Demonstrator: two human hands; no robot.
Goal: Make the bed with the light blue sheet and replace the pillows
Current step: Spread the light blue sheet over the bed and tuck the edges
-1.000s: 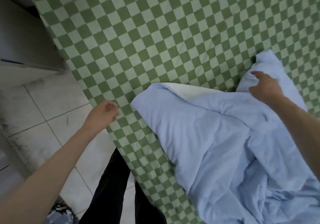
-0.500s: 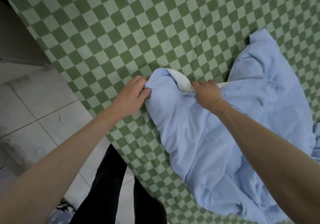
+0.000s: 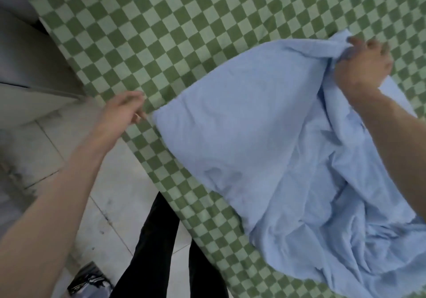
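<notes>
On the near side of the bed (image 3: pixel 161 44), the sheet (image 3: pixel 265 148) sits bunched in a heap over the green checked cover, nowhere near spread. Right hand (image 3: pixel 362 67) has a fistful of its far edge, fingers curled tight round the cloth. Left hand (image 3: pixel 124 111) is just beside the near corner; too blurry to say if it's pinching anything. I'd get a proper corner in each hand, lift, and flick it away across the bed, not drag the lump.
</notes>
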